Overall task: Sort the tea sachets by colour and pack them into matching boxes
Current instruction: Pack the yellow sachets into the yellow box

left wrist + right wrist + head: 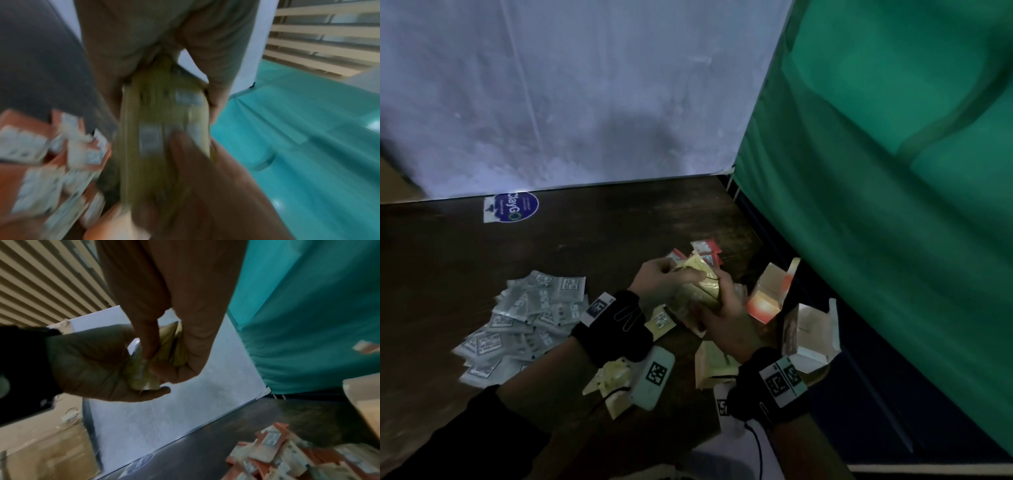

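- Head view: a yellow stack [697,284] of sachets sits above the table [448,260], just right of the middle, held between both hands.
- Left hand [654,279] comes in from 8 o'clock, fingers curled onto the stack's far top edge.
- Right hand [722,308] comes in from 5 o'clock and clamps the stack's near side, thumb on one face, fingers on the other.
- Left wrist view, blurred: the stack [162,129] runs lengthwise away from the camera, with the left thumb [185,146] pressed on its near face and the right hand [164,40] closed on the far end.
- Right wrist view: the right fingers [197,345] and the left hand [92,363] pinch the stack [144,371] from opposite sides.
- Red sachets [703,251] lie on the table at 12 o'clock of the hands.
- Red box [770,294], flaps open, stands at 3 o'clock, just beside the right hand.
- White box [811,337], also open, sits at 4 o'clock.
- Yellow box [714,365] lies at 6 o'clock, beside the right wrist.
- Loose yellow sachets [662,320] lie near the left wrist.
- Silver sachets [527,318] are heaped at 9 o'clock, well apart from the hands.
- Round blue sticker [515,207] is at 11 o'clock, at the table's far edge.
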Demonstrator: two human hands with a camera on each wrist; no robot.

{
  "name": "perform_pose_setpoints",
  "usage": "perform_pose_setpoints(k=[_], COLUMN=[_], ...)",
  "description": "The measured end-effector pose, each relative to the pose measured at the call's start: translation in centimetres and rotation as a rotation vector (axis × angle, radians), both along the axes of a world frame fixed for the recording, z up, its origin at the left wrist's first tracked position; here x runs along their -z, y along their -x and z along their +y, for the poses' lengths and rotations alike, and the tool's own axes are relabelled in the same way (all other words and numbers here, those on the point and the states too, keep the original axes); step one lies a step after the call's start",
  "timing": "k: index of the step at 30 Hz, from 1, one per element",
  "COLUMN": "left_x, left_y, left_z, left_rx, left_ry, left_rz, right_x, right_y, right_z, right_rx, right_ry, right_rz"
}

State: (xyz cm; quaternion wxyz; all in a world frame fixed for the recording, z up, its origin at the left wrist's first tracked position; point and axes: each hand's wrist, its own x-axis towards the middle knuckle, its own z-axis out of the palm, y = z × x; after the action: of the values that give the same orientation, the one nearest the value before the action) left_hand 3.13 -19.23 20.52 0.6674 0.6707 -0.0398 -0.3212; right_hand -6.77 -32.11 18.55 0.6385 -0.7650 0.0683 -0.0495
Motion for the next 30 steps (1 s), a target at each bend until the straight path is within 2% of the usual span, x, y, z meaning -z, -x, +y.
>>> perform_pose_setpoints(k=[3, 7, 10, 13, 16, 24, 27, 30], left_x=[-1.6, -3.3, -3.8, -3.8, -4.3, -4.1, -3.8, -4.0], left_y=[-0.5, 0.4, 1.6, 2.1, 2.3, 4.0, 3.7, 3.2], left_z=[-0.1, -1.1, -2.4, -3.4, -4.1, -6.2, -6.4, -6.3], left_rx=[0.099, 0.197, 0.146, 0.018, -0.062, -0.069, -0.081, -0.074], left_ry=[0.03, 0.128, 0.256, 0.368, 0.373, 0.426, 0.406, 0.397], left_rz=[0.018, 0.157, 0.155, 0.083, -0.009, -0.306, -0.313, -0.228], right_x=[-0.7, -1.3, -1.8, -1.9, -2.4, -2.7, -2.9, -3.0], right_y=[0.5, 1.0, 1.0, 0.9, 0.8, 0.0, -0.3, -0.4], right_z=[-1.8, -3.8, -4.4, -5.2, -6.1, -7.0, -6.9, -6.5], right_rx=[-0.021, 0.039, 0.106, 0.173, 0.195, 0.257, 0.215, 0.183], right_ry=[-0.034, -0.15, -0.184, -0.229, -0.376, -0.641, -0.605, -0.555], right_rz=[-0.016, -0.02, -0.055, -0.049, -0.02, 0.013, 0.061, 0.126])
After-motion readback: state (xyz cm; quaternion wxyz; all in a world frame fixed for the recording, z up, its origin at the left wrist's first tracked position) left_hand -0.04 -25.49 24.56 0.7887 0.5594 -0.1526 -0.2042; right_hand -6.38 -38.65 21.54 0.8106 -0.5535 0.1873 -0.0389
